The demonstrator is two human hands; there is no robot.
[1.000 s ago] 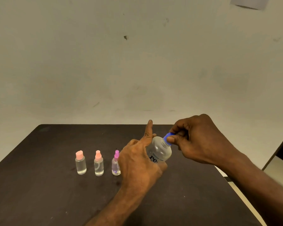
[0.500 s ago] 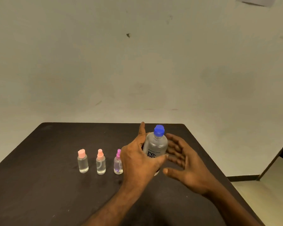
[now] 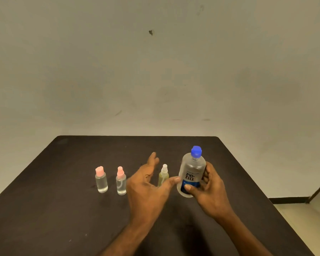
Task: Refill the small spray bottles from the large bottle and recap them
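Note:
The large clear bottle [image 3: 191, 172] with a blue cap and a dark label stands upright, and my right hand [image 3: 209, 191] is wrapped around its lower half. My left hand [image 3: 146, 187] hovers open just left of it, fingers spread, thumb tip near the bottle. Two small clear spray bottles with pink caps [image 3: 101, 179] [image 3: 121, 181] stand in a row on the left. A small yellowish spray bottle with a white cap [image 3: 163, 175] stands between my two hands. A purple-capped small bottle seen earlier is hidden behind my left hand.
Everything rests on a dark table [image 3: 54, 209] set against a plain wall. The table's right edge runs close to my right forearm, with pale floor [image 3: 307, 218] beyond it.
My right hand left the blue cap and took hold of the large bottle's body. My left hand let go of the bottle and opened, uncovering the yellowish small bottle.

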